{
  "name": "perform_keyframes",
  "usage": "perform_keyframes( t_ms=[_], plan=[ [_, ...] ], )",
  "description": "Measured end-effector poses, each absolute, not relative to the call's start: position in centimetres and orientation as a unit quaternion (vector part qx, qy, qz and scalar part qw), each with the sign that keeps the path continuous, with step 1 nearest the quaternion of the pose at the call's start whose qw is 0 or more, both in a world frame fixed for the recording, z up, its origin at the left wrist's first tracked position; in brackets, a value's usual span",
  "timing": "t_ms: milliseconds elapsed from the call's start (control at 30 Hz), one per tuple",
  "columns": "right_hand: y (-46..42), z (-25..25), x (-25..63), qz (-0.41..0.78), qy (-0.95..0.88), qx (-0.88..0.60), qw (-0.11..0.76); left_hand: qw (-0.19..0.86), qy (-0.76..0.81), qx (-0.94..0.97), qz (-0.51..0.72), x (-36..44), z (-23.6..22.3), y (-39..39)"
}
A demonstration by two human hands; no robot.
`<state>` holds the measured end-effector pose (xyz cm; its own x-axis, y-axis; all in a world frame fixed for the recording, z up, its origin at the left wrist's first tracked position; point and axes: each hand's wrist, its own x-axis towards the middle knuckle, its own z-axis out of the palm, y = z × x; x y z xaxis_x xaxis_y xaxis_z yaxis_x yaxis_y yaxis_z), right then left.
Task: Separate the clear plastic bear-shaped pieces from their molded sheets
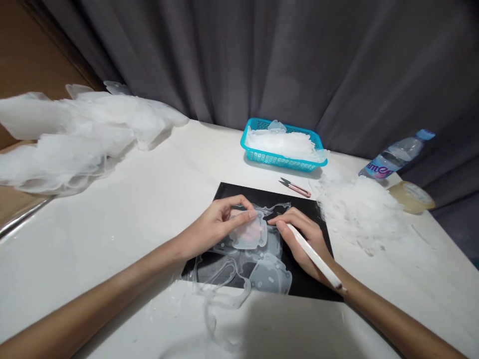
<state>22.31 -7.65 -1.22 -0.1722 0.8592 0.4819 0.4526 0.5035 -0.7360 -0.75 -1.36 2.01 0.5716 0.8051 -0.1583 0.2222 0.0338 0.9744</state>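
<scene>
My left hand [219, 219] pinches a thin translucent, silicone-like piece [249, 238] by its upper edge, thumb in front; fingers show pinkish through it. In my right hand [305, 234] is a slim white pen-shaped tool [316, 259], its handle slanting back over the wrist. The tool's point, partly hidden by my fingers, is close to the piece's right edge. Both hands are above a black mat [236, 192]. Similar translucent pieces [271, 275] lie on the mat, overlapping. Thin clear offcut strips [243, 289] curl over its front edge onto the white table [130, 219].
Pink-handled thread snips [295, 187] lie behind the mat. A turquoise basket [284, 162] holds more translucent pieces. At right are a heap of clear scraps [362, 209], a water bottle [398, 155] and a tape roll [413, 197]. Translucent sheets [86, 129] pile up left.
</scene>
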Motion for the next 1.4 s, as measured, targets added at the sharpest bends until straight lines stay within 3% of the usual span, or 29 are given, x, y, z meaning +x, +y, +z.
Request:
perform_keyframes(
  t_ms=[133,500,700,867,933,1000,1167,1400],
  plan=[
    [-7.9,-1.1,22.0,0.291,-0.707,-0.455,0.457,0.625,0.385,0.639,0.229,-0.5,1.8,-1.7],
    [-7.8,-1.5,22.0,0.343,-0.712,-0.431,0.435,0.62,0.361,0.665,0.209,-0.7,1.5,-2.2],
    [-6.2,-0.7,22.6,0.271,-0.655,-0.493,0.504,0.379,0.329,0.85,0.16,-2.4,1.2,-2.0],
    [0.2,2.3,25.1,0.08,-0.565,-0.578,0.584,0.211,0.23,0.946,0.084,-3.4,0.2,-1.1],
    [4.0,4.0,26.2,-0.057,-0.573,-0.589,0.567,0.163,0.221,0.958,0.082,-3.4,-0.1,-0.9],
    [7.5,5.4,26.8,-0.128,-0.63,-0.605,0.47,0.119,0.22,0.963,0.096,-3.4,-0.4,-0.8],
    [10.7,5.6,26.5,-0.087,-0.715,-0.578,0.383,-0.019,0.219,0.964,0.149,-3.1,-1.8,-0.7],
    [0.0,2.7,24.2,0.085,-0.812,-0.49,0.307,-0.108,0.241,0.946,0.187,-2.3,-2.6,-0.7]
  ],
)
